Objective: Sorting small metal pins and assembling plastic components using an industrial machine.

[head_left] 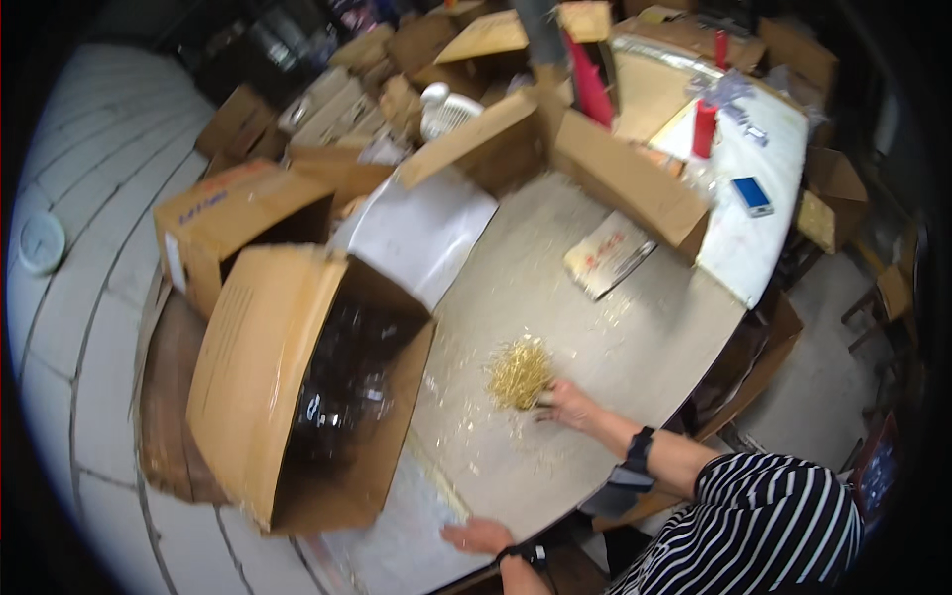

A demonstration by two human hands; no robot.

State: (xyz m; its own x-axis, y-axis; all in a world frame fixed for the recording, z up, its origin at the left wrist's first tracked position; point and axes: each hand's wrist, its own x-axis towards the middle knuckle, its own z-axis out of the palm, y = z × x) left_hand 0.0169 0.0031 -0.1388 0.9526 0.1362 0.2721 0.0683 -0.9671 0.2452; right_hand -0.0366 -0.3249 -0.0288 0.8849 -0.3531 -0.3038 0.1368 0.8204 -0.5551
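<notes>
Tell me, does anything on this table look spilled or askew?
The gold-coloured bits heaped by the right hand look partly spilled: strays are scattered across the tabletop, though that may be normal here. The large cardboard box looks tipped on its side, its open end facing the heap.

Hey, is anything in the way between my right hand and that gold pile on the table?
Nothing visible: your right hand is right at the lower right edge of the gold pile. Blur hides whether the fingertips touch it.
</notes>
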